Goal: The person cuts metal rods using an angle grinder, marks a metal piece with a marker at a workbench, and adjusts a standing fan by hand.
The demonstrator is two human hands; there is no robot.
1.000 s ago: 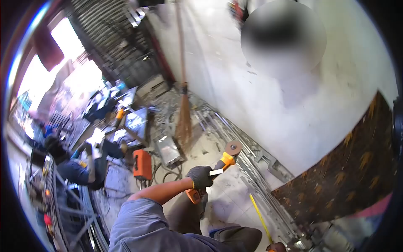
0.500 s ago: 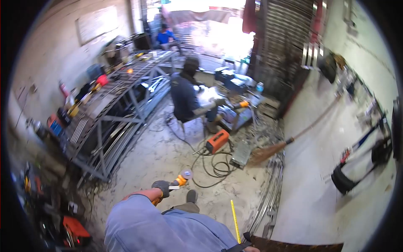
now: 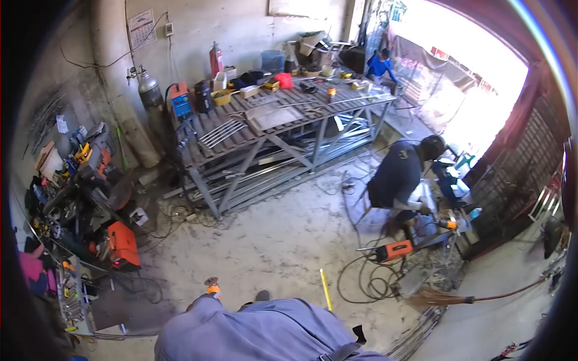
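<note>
An orange angle grinder (image 3: 213,289) with a round disc sticks out beyond my left sleeve (image 3: 198,325), low in the view. My left hand (image 3: 198,302) is almost wholly hidden by the sleeve and shoulder; its grip on the grinder's body showed half a second ago. A yellow tape measure blade (image 3: 326,290) stands out stiffly past the right side of my grey shirt (image 3: 271,328). My right hand is out of sight behind my body. The tip of one shoe (image 3: 262,295) shows on the floor.
A slatted metal workbench (image 3: 283,117) holds tools and metal bars. A seated co-worker (image 3: 397,174) bends over work at the right, near an orange machine (image 3: 394,250) and coiled cables. An orange box (image 3: 123,245) stands left; a broom (image 3: 442,297) lies right.
My view has swung left, bringing the whole workbench and left-hand clutter in. The gloved left hand has slipped behind my sleeve. The right hand's edge has left the view.
</note>
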